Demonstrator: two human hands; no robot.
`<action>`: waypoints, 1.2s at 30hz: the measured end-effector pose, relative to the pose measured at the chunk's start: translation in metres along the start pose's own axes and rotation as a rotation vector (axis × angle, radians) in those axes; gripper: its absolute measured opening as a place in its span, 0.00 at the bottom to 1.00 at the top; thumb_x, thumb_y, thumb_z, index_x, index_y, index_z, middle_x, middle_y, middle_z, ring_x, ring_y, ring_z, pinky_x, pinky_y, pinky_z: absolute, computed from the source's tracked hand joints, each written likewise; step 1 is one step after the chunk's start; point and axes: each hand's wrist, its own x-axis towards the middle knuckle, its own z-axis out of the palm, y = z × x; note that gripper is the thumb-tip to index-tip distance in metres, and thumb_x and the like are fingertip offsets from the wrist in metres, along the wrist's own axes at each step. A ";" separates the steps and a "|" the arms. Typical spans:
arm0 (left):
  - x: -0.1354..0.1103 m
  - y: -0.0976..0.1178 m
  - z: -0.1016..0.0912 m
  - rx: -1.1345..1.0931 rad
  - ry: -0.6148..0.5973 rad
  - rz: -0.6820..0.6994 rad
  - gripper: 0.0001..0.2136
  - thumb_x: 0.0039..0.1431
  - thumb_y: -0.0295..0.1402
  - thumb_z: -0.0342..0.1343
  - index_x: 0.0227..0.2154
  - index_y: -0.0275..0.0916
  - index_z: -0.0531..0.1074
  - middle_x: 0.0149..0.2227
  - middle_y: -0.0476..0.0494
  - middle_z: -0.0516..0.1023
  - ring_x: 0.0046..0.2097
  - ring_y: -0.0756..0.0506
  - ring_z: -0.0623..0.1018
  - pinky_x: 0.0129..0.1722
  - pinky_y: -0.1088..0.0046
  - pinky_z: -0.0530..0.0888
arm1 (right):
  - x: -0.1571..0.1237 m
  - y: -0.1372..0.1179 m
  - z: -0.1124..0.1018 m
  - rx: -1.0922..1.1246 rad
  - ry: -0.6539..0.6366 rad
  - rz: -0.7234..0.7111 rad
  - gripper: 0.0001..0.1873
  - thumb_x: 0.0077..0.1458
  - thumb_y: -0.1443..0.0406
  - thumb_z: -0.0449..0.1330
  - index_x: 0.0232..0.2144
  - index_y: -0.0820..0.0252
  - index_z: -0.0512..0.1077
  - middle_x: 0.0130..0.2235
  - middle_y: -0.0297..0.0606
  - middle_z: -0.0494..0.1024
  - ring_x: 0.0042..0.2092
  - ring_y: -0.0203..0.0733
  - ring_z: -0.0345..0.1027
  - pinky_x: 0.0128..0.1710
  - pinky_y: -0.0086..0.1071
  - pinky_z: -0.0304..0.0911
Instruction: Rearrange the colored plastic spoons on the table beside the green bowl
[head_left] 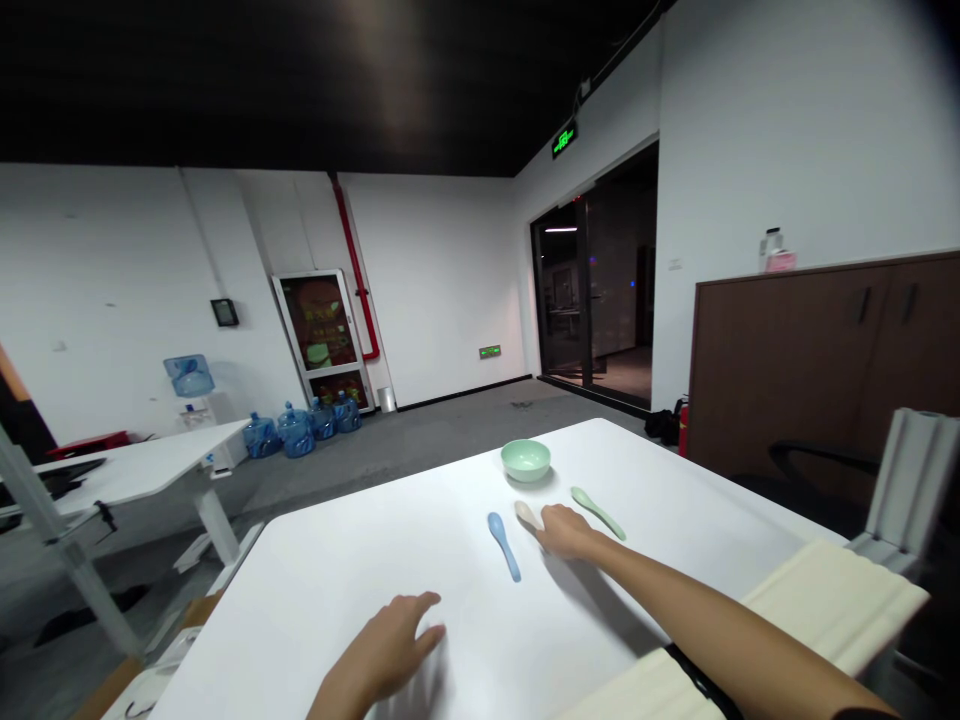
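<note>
My right hand [566, 532] is closed over the handle of a beige spoon [526, 514], whose bowl end shows beyond the fingertips; the handle is hidden under the hand. To its left on the white table lies a blue spoon [504, 546]. A light green spoon [598, 512] lies to its right. Just beyond the spoons stands a mint green bowl [526, 461], upright, with nothing visible inside. My left hand [390, 645] hovers near the front left of the table, thumb and fingers apart, holding nothing.
Cream cloth or padding [832, 605] lies along the right front of the white table [315, 570]. A metal profile post [904, 480] rises at the right edge. Another white desk [157, 465] stands left, with several blue water jugs [295, 430] behind. A brown cabinet [810, 370] is at right.
</note>
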 end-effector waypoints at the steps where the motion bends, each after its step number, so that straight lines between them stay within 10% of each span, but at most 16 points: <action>1: 0.000 0.000 0.000 0.000 -0.002 0.000 0.27 0.59 0.51 0.46 0.59 0.47 0.64 0.58 0.42 0.70 0.58 0.38 0.69 0.57 0.60 0.65 | 0.000 0.000 0.000 -0.004 0.007 -0.009 0.18 0.55 0.59 0.56 0.42 0.66 0.74 0.46 0.52 0.77 0.45 0.49 0.72 0.36 0.33 0.59; 36: -0.003 0.000 -0.002 0.001 0.009 0.005 0.27 0.59 0.50 0.45 0.59 0.47 0.64 0.57 0.41 0.70 0.57 0.38 0.70 0.56 0.60 0.65 | -0.003 -0.009 -0.023 -0.032 0.149 -0.074 0.17 0.58 0.57 0.51 0.32 0.63 0.74 0.36 0.46 0.77 0.36 0.44 0.71 0.31 0.30 0.53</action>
